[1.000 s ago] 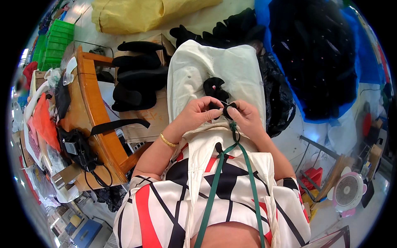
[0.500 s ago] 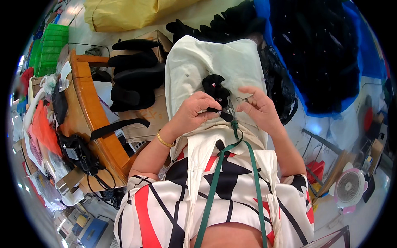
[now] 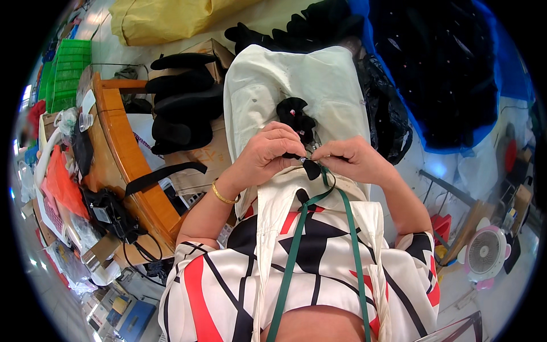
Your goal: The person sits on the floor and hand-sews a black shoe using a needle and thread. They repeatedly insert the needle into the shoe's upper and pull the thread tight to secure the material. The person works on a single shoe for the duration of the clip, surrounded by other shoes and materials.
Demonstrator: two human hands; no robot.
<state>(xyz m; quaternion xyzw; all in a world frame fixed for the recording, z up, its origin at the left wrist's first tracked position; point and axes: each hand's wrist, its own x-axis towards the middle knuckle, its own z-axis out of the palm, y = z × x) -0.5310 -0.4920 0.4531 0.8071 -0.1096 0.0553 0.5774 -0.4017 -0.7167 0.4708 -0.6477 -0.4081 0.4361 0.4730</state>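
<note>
My left hand [image 3: 272, 151] pinches a small black fabric piece [image 3: 311, 170], its flared end sticking out below my fingertips. Close against it, my right hand [image 3: 352, 161] has thumb and forefinger pressed together; what they grip, if anything, is too small to make out. Just beyond my hands, a gathered black fabric ornament [image 3: 292, 114] with a tiny pink, shiny bit lies on the cream cloth [image 3: 336, 85] over my lap. A green ribbon [image 3: 295, 245] hangs round my neck and runs down to a dark loop beneath my right fingers.
Black padded pieces [image 3: 191, 105] rest on a cardboard box at left, beside a wooden chair frame [image 3: 122, 142]. At upper right stands a blue-lined bag [image 3: 491, 134] full of black items. A small fan [image 3: 485, 252] is at lower right, and a yellow sack [image 3: 165, 23] lies far off.
My right hand has come inward and down to meet the left at the black fabric piece, its spread fingers now pinched together. My left hand has barely moved.
</note>
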